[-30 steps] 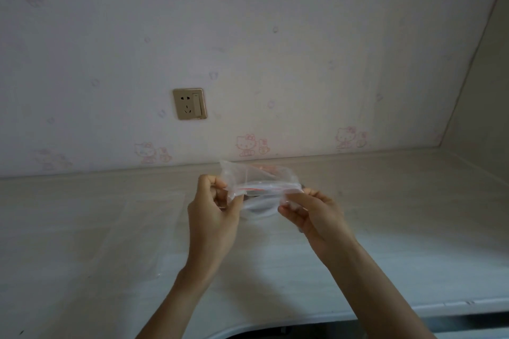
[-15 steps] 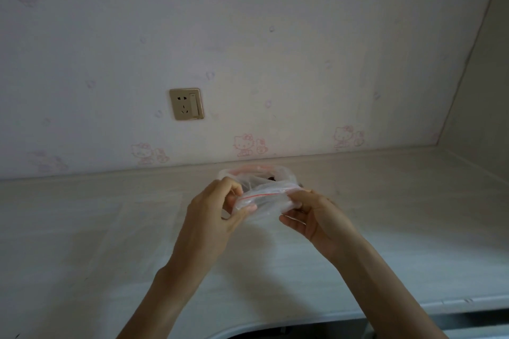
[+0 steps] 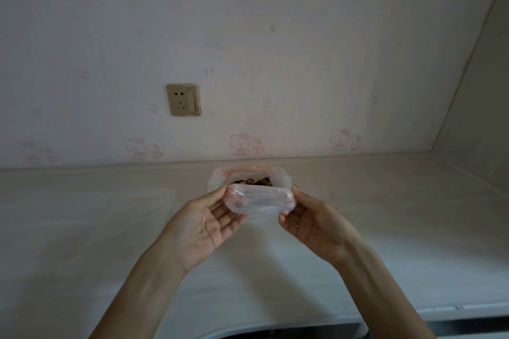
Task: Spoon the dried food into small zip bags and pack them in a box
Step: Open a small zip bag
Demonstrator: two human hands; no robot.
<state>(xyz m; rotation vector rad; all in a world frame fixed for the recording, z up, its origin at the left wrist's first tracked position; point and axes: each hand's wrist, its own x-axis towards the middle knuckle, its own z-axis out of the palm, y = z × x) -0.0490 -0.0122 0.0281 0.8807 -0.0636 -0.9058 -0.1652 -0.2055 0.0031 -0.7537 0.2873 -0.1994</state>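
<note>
Hands — left hand (image 3: pixel 205 224) and right hand (image 3: pixel 314 224) pinch zip bag (image 3: pixel 259 199) ends | dried food (image 3: pixel 252 181) behind — on table (image 3: pixel 385 228)

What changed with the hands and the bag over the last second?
The left hand and right hand turned palm-up and moved to the ends of the zip bag; before, their fingertips pinched its red strip. The bag's mouth now gapes toward the wall, showing dark dried food. Both hands still hold the bag above the desk; the wall socket is unchanged.
</note>
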